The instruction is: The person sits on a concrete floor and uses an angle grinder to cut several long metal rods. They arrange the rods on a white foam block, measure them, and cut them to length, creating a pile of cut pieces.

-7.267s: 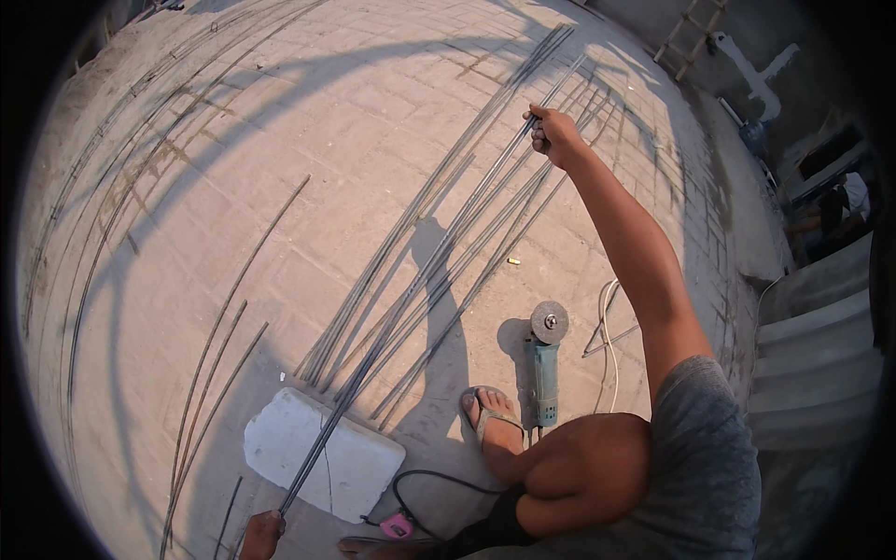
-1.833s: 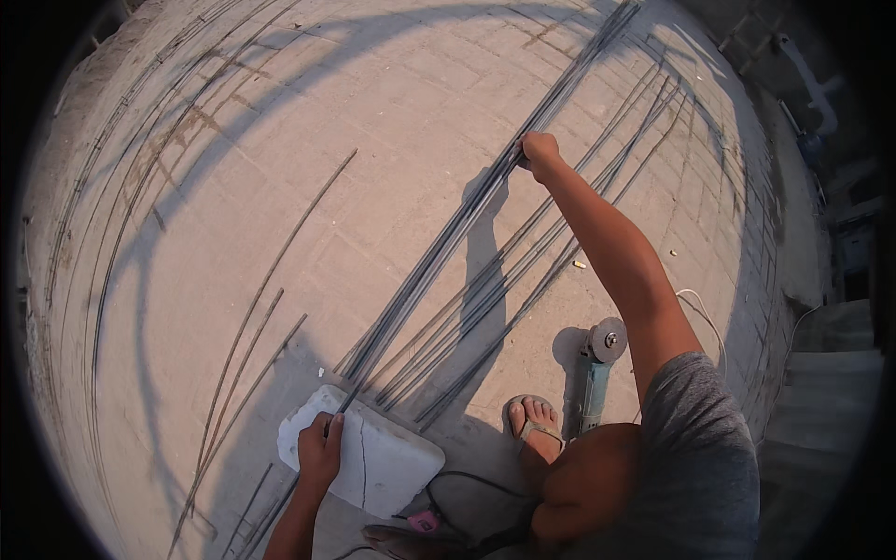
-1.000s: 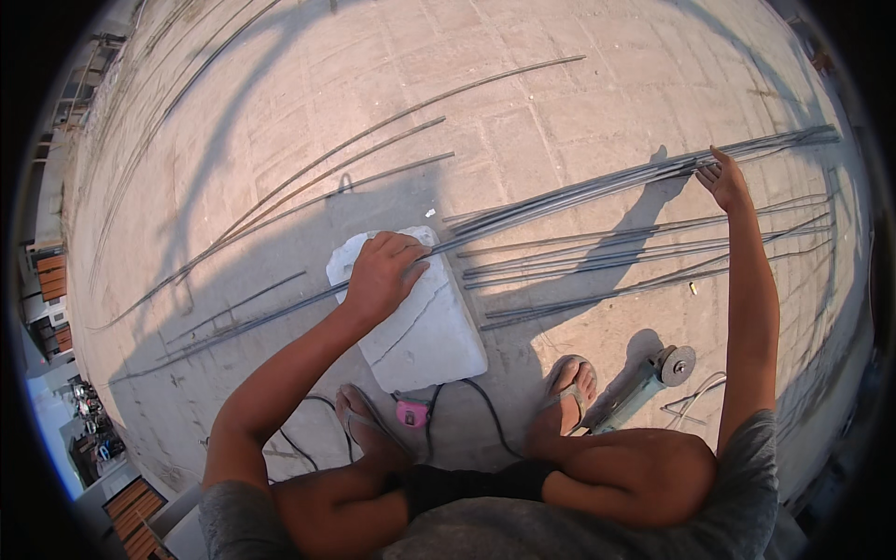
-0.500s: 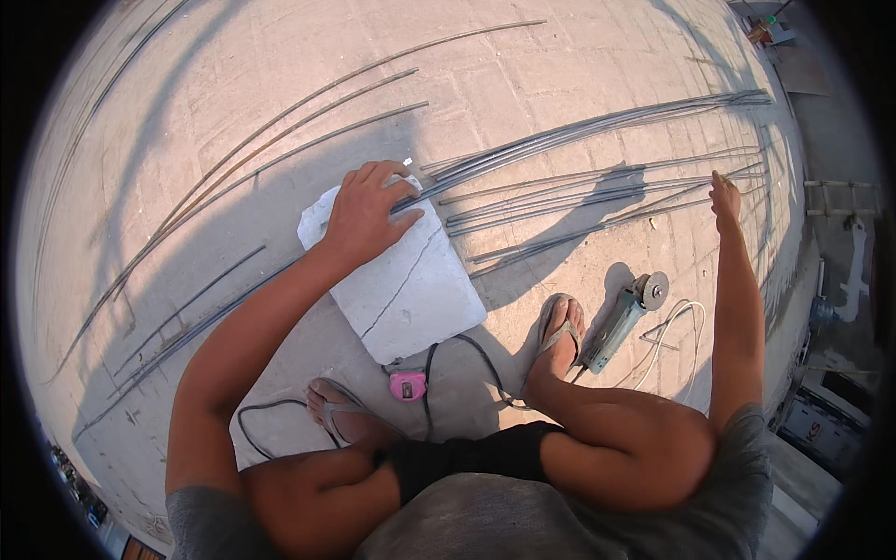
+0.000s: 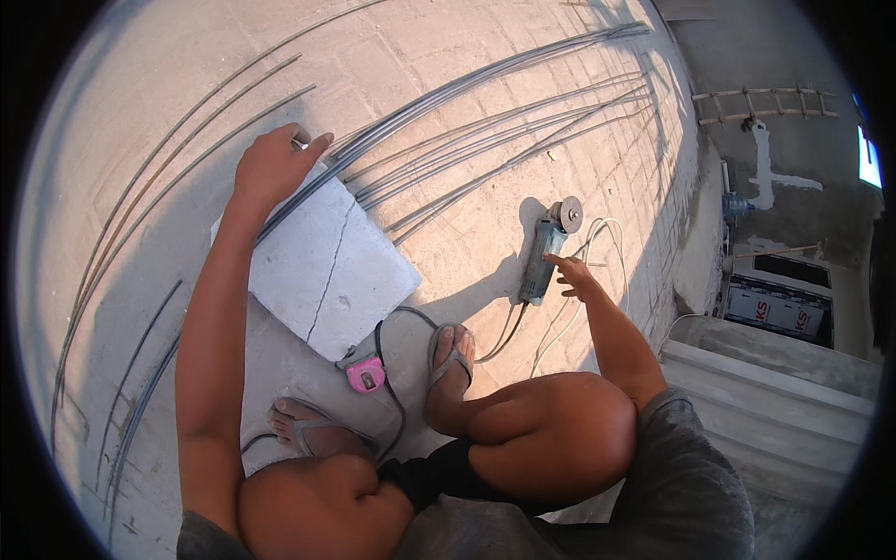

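My left hand [image 5: 269, 166] is over the far end of a cracked white concrete block [image 5: 329, 271], beside a bundle of steel rods [image 5: 420, 105] that crosses it. Its fingers are curled, with a small white piece [image 5: 299, 145] showing between fingers and thumb. My right hand [image 5: 573, 274] reaches out to an angle grinder [image 5: 539, 261] with its fingers apart. The forefinger overlaps the grinder's body; whether it touches I cannot tell. The grinder lies on the ground, its disc [image 5: 570, 215] at the far end.
A pink tape measure [image 5: 366, 374] lies at the block's near corner, by a black cable [image 5: 397, 411]. A pale cord [image 5: 618, 245] loops right of the grinder. More rods [image 5: 168, 154] lie at the left. Concrete steps [image 5: 747, 401] and a wooden ladder [image 5: 765, 105] are at the right.
My right hand has left the far ends of the rods and come back toward the grinder. My left hand has lifted its grip off the rods. The whole view has swung to the right.
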### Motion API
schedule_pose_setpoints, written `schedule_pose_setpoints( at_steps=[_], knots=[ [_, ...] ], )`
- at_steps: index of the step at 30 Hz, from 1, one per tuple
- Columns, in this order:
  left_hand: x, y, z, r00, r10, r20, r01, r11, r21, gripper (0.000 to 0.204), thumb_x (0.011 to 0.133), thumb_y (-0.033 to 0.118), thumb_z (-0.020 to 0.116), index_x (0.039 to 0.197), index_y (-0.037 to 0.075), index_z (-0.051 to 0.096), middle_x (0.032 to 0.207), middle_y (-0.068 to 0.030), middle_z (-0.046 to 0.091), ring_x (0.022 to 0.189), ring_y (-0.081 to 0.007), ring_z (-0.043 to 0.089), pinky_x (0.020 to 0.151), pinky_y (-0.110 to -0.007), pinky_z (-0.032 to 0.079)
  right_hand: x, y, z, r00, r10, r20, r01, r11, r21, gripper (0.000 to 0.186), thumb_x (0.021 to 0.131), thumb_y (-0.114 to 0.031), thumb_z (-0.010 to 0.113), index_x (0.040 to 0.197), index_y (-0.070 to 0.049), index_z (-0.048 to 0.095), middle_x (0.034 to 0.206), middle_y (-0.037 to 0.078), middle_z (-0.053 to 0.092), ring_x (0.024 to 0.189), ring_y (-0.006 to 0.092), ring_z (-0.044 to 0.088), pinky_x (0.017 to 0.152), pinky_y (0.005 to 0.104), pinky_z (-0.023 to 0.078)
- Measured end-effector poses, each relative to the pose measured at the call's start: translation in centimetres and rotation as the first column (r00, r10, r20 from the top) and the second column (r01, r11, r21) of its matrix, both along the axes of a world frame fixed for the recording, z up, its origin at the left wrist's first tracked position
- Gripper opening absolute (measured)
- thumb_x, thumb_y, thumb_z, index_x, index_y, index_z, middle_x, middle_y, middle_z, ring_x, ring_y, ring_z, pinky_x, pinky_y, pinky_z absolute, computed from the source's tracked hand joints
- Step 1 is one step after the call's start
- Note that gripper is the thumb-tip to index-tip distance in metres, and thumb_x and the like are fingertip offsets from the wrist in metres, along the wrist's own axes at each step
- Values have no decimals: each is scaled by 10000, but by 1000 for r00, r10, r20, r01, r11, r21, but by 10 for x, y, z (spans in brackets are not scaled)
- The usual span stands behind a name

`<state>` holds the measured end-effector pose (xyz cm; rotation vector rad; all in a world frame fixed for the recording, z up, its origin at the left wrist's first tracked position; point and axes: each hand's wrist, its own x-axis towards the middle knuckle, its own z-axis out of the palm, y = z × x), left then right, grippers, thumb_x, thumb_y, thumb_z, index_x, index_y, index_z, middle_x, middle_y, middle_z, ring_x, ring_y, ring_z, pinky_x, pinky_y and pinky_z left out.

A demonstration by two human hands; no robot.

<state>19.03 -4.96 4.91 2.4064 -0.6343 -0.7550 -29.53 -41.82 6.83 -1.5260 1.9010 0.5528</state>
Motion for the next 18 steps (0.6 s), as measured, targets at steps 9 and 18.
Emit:
schedule_pose_setpoints(
  at_steps=[9, 18],
  knots=[
    [-75, 84, 57, 909, 23, 415, 119, 942, -312, 315, 963, 266, 768, 1190, 55, 709, 1284, -136, 698, 1231, -291, 649, 1080, -421, 485, 36, 58, -87, 984, 56, 171, 72, 751, -656, 884, 702, -423, 915, 1364, 43, 559, 1285, 269, 684, 1211, 436, 663, 1065, 488, 503],
    [-140, 13, 128, 927, -350, 137, 375, 841, -390, 306, 964, 256, 767, 1164, 29, 724, 1165, -140, 731, 1128, -272, 683, 973, -408, 524, 150, 85, -3, 458, 304, 835, -96, 951, -293, 709, 778, -295, 866, 1324, 58, 583, 1064, 174, 725, 906, 224, 710, 814, 375, 574]
  ],
)
